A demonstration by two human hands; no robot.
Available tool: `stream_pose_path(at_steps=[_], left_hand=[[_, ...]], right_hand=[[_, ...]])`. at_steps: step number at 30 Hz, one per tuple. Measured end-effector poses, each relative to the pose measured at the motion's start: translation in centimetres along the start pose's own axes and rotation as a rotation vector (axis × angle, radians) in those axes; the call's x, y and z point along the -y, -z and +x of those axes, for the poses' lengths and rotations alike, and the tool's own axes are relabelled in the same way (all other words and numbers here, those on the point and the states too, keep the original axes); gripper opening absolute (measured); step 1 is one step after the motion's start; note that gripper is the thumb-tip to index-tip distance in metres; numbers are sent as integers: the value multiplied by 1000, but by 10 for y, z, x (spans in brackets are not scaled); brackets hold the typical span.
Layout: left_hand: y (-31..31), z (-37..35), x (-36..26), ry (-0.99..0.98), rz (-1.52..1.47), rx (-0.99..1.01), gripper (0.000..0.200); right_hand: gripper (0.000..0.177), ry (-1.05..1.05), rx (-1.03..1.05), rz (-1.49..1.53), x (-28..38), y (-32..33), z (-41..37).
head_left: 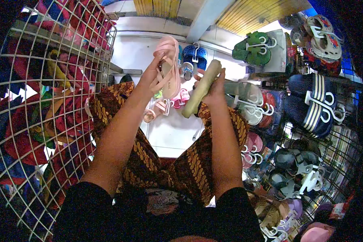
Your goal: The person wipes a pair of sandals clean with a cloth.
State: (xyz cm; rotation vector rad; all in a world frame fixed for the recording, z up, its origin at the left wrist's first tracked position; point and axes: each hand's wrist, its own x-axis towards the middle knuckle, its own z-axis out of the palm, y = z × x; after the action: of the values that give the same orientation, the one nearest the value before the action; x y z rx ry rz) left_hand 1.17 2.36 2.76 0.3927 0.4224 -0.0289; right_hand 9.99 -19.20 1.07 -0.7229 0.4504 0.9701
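Observation:
My left hand [152, 76] is closed around a pink strappy sandal [172, 76], held upright with its straps and insole facing right. In my right hand [216, 88] is a pale yellow-green sandal [201, 89], tilted and seen mostly along its sole edge; its upper side is hidden. Beneath them on the white tiled floor [171, 133] lie a light pink sandal pair [159, 109] on a white hanger and a brighter pink pair [182, 98]. Blue clogs [195, 56] on a hanger sit farther off between the hands.
A wire grid [48, 109] with colourful goods behind it stands close on the left. Along the right hang several shoes, among them green sandals [253, 49], dark striped slides [315, 104] and black sandals [296, 171]. My patterned trouser legs [139, 149] frame the floor.

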Motion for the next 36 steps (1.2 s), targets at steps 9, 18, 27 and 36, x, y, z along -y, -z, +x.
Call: stream_pose_path(at_steps=[9,18,27,36], left_hand=[[15,1,4,170,-91,109,43],[32,18,18,257,-46,89,33],[24,5,16,319,183,61,41],[19,2,19,239,710,-138,36]], right_hand=[[47,323,-67,-869,-8,-27,1],[47,472,-190,-1298,-5,-41,-14],[50,454,-189,-1444,3,-31,-14],[49,408,-114,-1454,-6,-19,-5]])
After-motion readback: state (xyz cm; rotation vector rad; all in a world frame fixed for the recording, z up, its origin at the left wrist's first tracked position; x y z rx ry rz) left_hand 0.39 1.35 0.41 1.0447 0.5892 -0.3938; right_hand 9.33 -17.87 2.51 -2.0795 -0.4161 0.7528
